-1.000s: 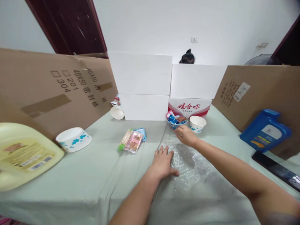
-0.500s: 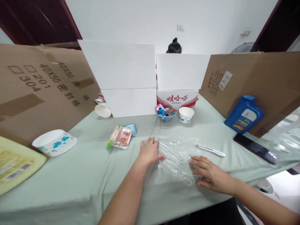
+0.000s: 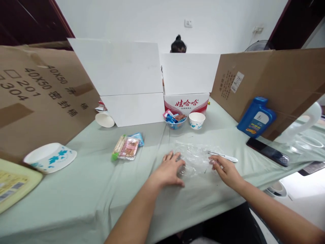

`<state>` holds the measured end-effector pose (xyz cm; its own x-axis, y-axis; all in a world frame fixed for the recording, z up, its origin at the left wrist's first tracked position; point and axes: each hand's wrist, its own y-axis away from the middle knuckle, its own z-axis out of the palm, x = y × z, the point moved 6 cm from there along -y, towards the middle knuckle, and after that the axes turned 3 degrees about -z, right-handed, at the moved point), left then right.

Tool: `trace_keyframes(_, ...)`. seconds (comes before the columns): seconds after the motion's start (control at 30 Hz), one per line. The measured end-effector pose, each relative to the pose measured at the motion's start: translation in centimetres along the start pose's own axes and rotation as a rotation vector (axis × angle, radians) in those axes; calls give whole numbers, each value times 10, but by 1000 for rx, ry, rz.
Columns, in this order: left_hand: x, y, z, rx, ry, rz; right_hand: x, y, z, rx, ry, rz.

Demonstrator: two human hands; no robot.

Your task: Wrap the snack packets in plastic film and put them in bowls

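Observation:
A crumpled clear plastic sheet or bag point(image 3: 194, 159) lies on the cloth in front of me. My left hand point(image 3: 170, 171) rests at its left edge, fingers spread and palm down. At the right edge, my right hand point(image 3: 224, 171) pinches the plastic between thumb and fingers. Just behind that hand lies a white utility knife point(image 3: 225, 157), its front end close to the plastic. To the left sit a pink snack packet point(image 3: 130, 147), a bundle of thin sticks with a green end point(image 3: 118, 147) and a blue packet point(image 3: 137, 138).
A bowl of wrapped snacks point(image 3: 175, 124) and a paper cup point(image 3: 197, 121) stand before white boxes point(image 3: 132, 110). A blue bottle point(image 3: 256, 118) and phone point(image 3: 267, 151) are right. A tipped paper bowl point(image 3: 50, 157) and yellow container point(image 3: 17, 186) are left. Someone's head shows behind.
The plastic has been gathered into a smaller heap. My right hand has gone from spread fingers to a pinch on its edge. My left hand has shifted slightly nearer me. The view has shifted.

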<state>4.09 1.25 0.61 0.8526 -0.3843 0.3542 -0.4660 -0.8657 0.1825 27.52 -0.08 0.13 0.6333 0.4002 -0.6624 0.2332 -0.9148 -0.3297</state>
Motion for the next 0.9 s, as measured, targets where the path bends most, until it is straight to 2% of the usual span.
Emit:
trace_keyframes(0.1, -2, 1, -22, 186, 33, 37, 2, -4, -5, 60, -38, 23)
trace_keyframes(0.17, -3, 10, -42, 300, 150, 104, 0, -6, -6, 75, -69, 22)
trace_keyframes(0.23, -9, 21, -56, 298, 360, 149, -2, -7, -3, 50, -125, 31)
trace_keyframes(0.27, -13, 24, -57, 236, 480, 158, -2, -7, 1, 20, -166, 38)
trace_keyframes(0.37, -23, 29, -47, -37, 754, 106, 0, -4, 16, -106, -318, 83)
trace_keyframes(0.43, -32, 27, -39, -97, 782, 17, 2, -2, 25, -167, -396, 133)
trace_keyframes(0.57, -44, 19, -37, 27, 578, -125, 2, -5, 31, -175, -451, 235)
trace_keyframes(0.67, -42, 17, -40, 91, 466, -104, -1, -14, 30, -137, -448, 299)
trace_keyframes(0.77, -45, 15, -42, 156, 518, -83, 0, -22, 30, -118, -380, 362)
trace_keyframes(0.9, -65, 9, -40, 284, 675, -205, 8, -29, 30, -115, -273, 412)
